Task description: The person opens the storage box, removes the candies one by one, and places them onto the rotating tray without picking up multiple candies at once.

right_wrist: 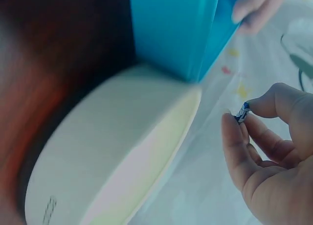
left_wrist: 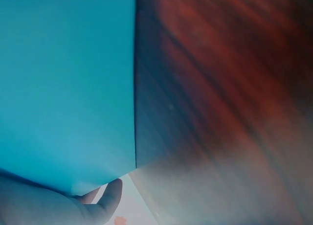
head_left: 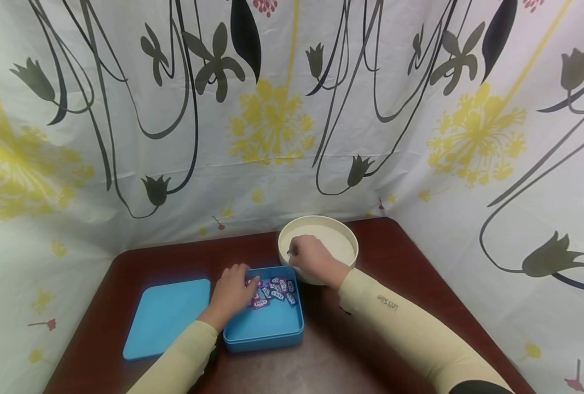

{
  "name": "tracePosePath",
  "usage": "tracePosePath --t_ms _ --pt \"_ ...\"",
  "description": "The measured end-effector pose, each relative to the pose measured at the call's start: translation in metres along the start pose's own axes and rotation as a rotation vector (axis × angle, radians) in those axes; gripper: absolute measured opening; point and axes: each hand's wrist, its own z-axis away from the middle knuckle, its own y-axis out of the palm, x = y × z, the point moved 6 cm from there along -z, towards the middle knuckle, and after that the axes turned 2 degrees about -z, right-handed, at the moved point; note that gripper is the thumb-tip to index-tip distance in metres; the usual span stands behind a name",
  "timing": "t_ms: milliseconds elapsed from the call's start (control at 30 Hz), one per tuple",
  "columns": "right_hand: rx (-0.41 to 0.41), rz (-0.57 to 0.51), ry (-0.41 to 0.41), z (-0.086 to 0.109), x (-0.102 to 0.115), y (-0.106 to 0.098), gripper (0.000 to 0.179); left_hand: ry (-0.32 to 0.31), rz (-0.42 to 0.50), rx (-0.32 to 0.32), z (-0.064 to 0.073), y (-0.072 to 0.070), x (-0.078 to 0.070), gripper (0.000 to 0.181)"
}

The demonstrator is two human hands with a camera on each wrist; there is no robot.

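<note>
Over the cream bowl [head_left: 341,241], my right hand [head_left: 312,256] pinches a small wrapped candy [right_wrist: 241,112] between thumb and fingertips. The candy's wrapper looks dark blue and white. At the left wall of the blue box [head_left: 264,326], my left hand [head_left: 231,291] grips the rim, its thumb on the inner side. Several wrapped candies [head_left: 277,295], purple-pink and dark blue with white lettering, lie toward the far end inside the box. In the left wrist view the box's outer wall [left_wrist: 68,88] fills the left, and only part of the hand shows.
A flat blue lid [head_left: 168,317] lies on the dark wood table [head_left: 341,350] left of the box. The bowl stands just behind the box at its right corner. A white flower-printed curtain [head_left: 272,191] encloses the table's back and sides.
</note>
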Motion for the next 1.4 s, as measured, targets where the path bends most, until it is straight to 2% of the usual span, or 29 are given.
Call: tracePosePath --t_ms 267,500,633,900,1100,1400 --pt "-0.007 -0.010 0.087 -0.023 -0.042 -0.007 0.003 -0.013 0.004 -0.001 0.001 0.001 0.001 0.053" --pt "0.016 -0.004 0.121 -0.037 -0.059 -0.014 0.004 -0.015 0.001 -0.006 0.002 0.001 0.000 0.053" --pt "0.028 0.002 0.139 -0.045 -0.065 -0.018 0.004 -0.015 -0.004 -0.006 0.002 0.001 0.001 0.054" --pt "0.036 0.014 0.095 -0.056 -0.072 -0.024 0.008 -0.028 -0.007 -0.002 0.002 0.002 0.004 0.055" --pt "0.049 0.016 0.098 -0.063 -0.078 -0.027 0.006 -0.029 -0.006 -0.001 0.002 0.001 0.004 0.054" --pt "0.102 0.016 0.111 -0.066 -0.085 -0.021 0.006 -0.041 -0.001 0.010 0.002 0.002 0.004 0.054"
